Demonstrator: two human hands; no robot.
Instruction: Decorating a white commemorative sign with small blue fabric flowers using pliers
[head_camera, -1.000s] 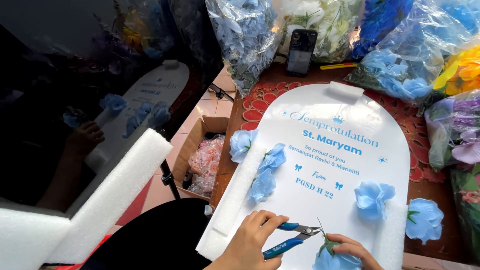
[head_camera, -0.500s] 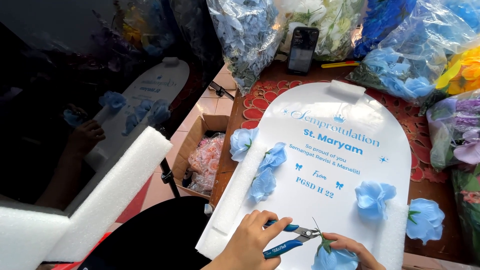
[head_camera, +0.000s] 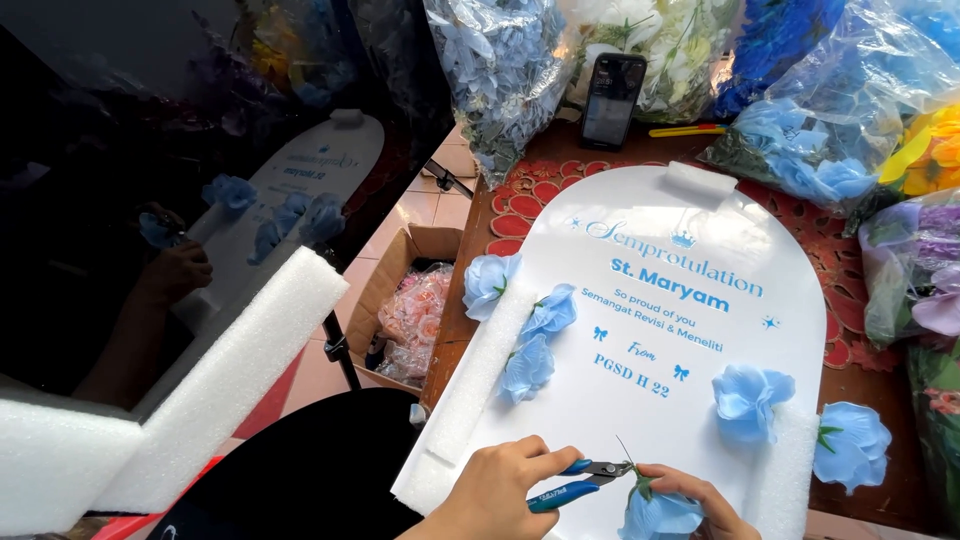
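My left hand (head_camera: 505, 490) grips blue-handled wire cutters (head_camera: 578, 481) at the bottom of the view, jaws closed on the thin stem of a light blue artificial flower (head_camera: 655, 514). That flower is held in my right hand (head_camera: 700, 500), just right of the cutters. Both hands hover over the lower edge of a white arch-shaped board (head_camera: 690, 330) with blue lettering. Blue flowers (head_camera: 535, 335) are fixed along its left foam strip (head_camera: 470, 400), and others (head_camera: 748, 398) sit at its lower right.
Plastic bags of blue, white and yellow artificial flowers (head_camera: 810, 150) crowd the table's back and right. A black phone (head_camera: 612, 98) leans at the back. A cardboard box (head_camera: 400, 310) of pink flowers sits on the floor left. White foam blocks (head_camera: 230, 380) lean by a dark reflective panel.
The hands have stayed in nearly the same place. The cutters remain at the flower stem, with only slight shifts of the fingers.
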